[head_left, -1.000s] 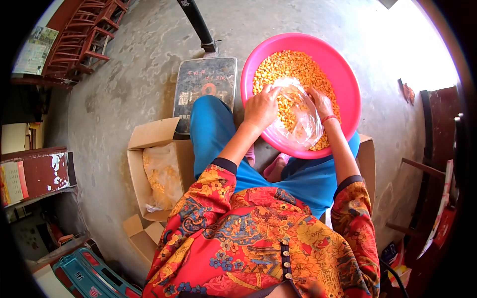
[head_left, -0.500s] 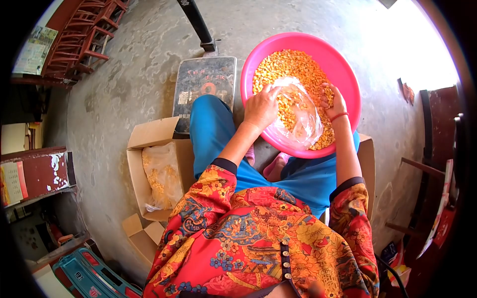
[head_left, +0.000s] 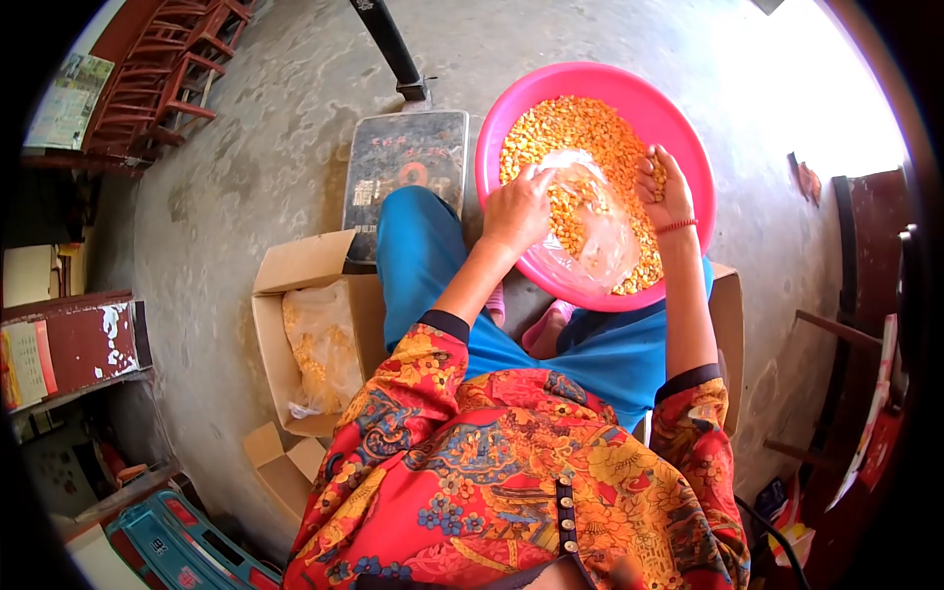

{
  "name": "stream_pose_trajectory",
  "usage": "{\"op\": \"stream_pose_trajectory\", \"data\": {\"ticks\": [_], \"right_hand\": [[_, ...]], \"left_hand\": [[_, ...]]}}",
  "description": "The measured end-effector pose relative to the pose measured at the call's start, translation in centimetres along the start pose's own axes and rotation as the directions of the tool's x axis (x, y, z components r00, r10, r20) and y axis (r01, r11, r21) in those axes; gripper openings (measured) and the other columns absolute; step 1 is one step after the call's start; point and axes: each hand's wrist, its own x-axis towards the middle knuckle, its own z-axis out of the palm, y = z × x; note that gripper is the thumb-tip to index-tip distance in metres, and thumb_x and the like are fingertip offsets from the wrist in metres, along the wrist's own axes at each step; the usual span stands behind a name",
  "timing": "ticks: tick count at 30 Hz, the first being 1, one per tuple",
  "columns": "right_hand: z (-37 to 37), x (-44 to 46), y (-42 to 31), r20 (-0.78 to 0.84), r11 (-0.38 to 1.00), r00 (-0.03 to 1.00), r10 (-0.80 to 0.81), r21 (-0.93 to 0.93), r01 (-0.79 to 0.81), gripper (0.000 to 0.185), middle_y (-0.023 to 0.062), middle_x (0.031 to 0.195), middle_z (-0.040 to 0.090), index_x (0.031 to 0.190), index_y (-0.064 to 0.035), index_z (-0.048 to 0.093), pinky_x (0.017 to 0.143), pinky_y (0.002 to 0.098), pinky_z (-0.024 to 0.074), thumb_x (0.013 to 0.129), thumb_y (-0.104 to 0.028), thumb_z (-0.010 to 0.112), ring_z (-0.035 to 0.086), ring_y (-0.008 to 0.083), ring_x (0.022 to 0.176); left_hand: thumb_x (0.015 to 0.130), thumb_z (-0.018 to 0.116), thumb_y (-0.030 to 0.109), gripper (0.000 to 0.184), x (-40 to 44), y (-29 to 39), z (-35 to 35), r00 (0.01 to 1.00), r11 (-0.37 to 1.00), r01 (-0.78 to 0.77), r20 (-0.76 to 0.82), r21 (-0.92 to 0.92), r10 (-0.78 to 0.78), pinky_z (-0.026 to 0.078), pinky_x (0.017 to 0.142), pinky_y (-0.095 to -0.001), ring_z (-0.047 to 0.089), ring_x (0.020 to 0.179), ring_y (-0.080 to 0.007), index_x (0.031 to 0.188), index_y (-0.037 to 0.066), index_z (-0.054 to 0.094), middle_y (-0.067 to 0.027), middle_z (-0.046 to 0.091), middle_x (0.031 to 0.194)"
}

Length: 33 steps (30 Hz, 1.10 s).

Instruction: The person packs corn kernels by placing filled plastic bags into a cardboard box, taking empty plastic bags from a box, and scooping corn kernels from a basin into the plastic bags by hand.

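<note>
A large pink basin (head_left: 696, 128) tilts across my knees, with a deep layer of orange corn kernels (head_left: 560, 123) in it. On the kernels lies a clear plastic bag (head_left: 602, 251), partly filled with kernels. My left hand (head_left: 518, 211) pinches the bag's edge at the left side of the basin. Over the right side of the basin, my right hand (head_left: 669, 192) is curled with the palm up, cupping some corn kernels. Its fingers are closed around them, apart from the bag.
A platform scale (head_left: 408, 147) with a black post stands ahead on the concrete floor. Left of my legs is an open cardboard box (head_left: 270, 354) holding a bag of kernels (head_left: 323, 344). Another box (head_left: 730, 344) is at my right. Red wooden chairs (head_left: 177, 79) are stacked far left.
My right hand has risen slightly up and away from the bag, its fingers curling more around the kernels. My left hand stays at the bag's edge.
</note>
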Motion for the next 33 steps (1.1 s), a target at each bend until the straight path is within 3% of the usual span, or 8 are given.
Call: {"op": "stream_pose_trajectory", "data": {"ticks": [5,9,15,18,19,21,29,33], "right_hand": [[5.5,-1.2,1.9,0.134,0.984,0.99,-0.049,-0.166,0.071,0.018,0.0017,0.067,0.049,0.084,-0.0072,0.052,0.041,0.0185,0.031,0.09,-0.024,0.047,0.039,0.0064,0.049],[6.6,-1.7,4.4,0.292,0.807,0.955,-0.049,-0.551,0.211,0.026,0.0061,0.078,0.06,0.081,-0.0008,0.058,0.074,0.0248,0.0431,0.09,-0.022,0.047,0.056,0.0127,0.078],[3.6,-0.6,2.8,0.177,0.62,0.961,-0.214,-0.735,0.274,0.024,0.0037,0.085,0.064,0.089,-0.0016,0.063,0.076,0.025,0.0433,0.089,-0.022,0.051,0.057,0.0101,0.082],[-1.2,1.8,1.5,0.018,0.204,0.936,-0.351,-0.974,0.096,0.024,0.0105,0.091,0.064,0.095,-0.003,0.062,0.078,0.0307,0.0461,0.084,-0.024,0.055,0.059,0.0173,0.086],[-3.1,2.0,1.6,0.019,0.205,0.936,-0.351,-0.974,0.097,0.024,0.0105,0.091,0.064,0.095,-0.003,0.062,0.078,0.0307,0.0461,0.084,-0.024,0.055,0.059,0.0173,0.086],[-6.1,2.4,2.3,0.163,-0.28,0.877,-0.451,-0.959,0.034,0.029,0.0165,0.102,0.059,0.104,-0.0075,0.059,0.081,0.0381,0.046,0.08,-0.023,0.056,0.059,0.0277,0.091],[-4.3,1.6,4.8,0.289,-0.359,0.927,-0.238,-0.913,0.193,0.024,0.0183,0.099,0.057,0.1,-0.0094,0.056,0.076,0.0427,0.0449,0.082,-0.025,0.055,0.056,0.0358,0.092],[-3.8,0.9,4.5,0.196,-0.3,0.97,-0.145,-0.943,0.146,0.021,0.0192,0.09,0.059,0.095,-0.0088,0.058,0.072,0.0407,0.0456,0.083,-0.025,0.056,0.057,0.0354,0.085]], "left_hand": [[0.076,0.05,0.007,0.032,0.0,0.0,0.1,1.0,1.0,0.011,-0.013,0.012,-0.01,0.051,0.062,-0.0417,0.061,0.073,-0.0314,0.106,0.012,0.058,-0.0114,0.056,0.097],[0.076,0.051,0.008,0.031,0.0,0.0,0.0,1.0,1.0,0.02,-0.003,0.02,-0.02,0.051,0.062,-0.0419,0.061,0.073,-0.0316,0.106,0.012,0.058,-0.0118,0.056,0.097],[0.077,0.05,0.008,0.031,0.0,-0.1,-0.1,1.0,1.0,-0.006,-0.018,0.001,0.007,0.051,0.063,-0.0415,0.061,0.074,-0.0311,0.107,0.011,0.057,-0.0116,0.056,0.096],[0.076,0.051,0.009,0.031,0.1,-0.1,0.0,1.0,1.0,0.001,-0.014,-0.014,-0.001,0.051,0.063,-0.0413,0.061,0.074,-0.0306,0.107,0.01,0.057,-0.0113,0.056,0.096],[0.077,0.05,0.009,0.031,0.1,-0.1,0.0,1.0,1.0,0.002,-0.01,-0.014,-0.002,0.051,0.063,-0.0412,0.061,0.073,-0.0303,0.107,0.01,0.057,-0.0111,0.056,0.096],[0.077,0.05,0.009,0.031,0.0,-0.1,0.0,1.0,1.0,0.003,-0.006,-0.011,-0.003,0.051,0.063,-0.0411,0.061,0.073,-0.0301,0.107,0.01,0.057,-0.0109,0.056,0.096],[0.078,0.05,0.01,0.031,0.0,-0.3,0.2,1.0,1.0,-0.011,-0.006,0.002,0.011,0.051,0.063,-0.0409,0.061,0.071,-0.0299,0.107,0.01,0.058,-0.0106,0.055,0.098],[0.078,0.05,0.01,0.03,0.0,-0.1,0.0,1.0,1.0,-0.009,-0.002,0.002,0.009,0.051,0.062,-0.041,0.061,0.071,-0.0299,0.107,0.01,0.058,-0.0106,0.055,0.098]]}}
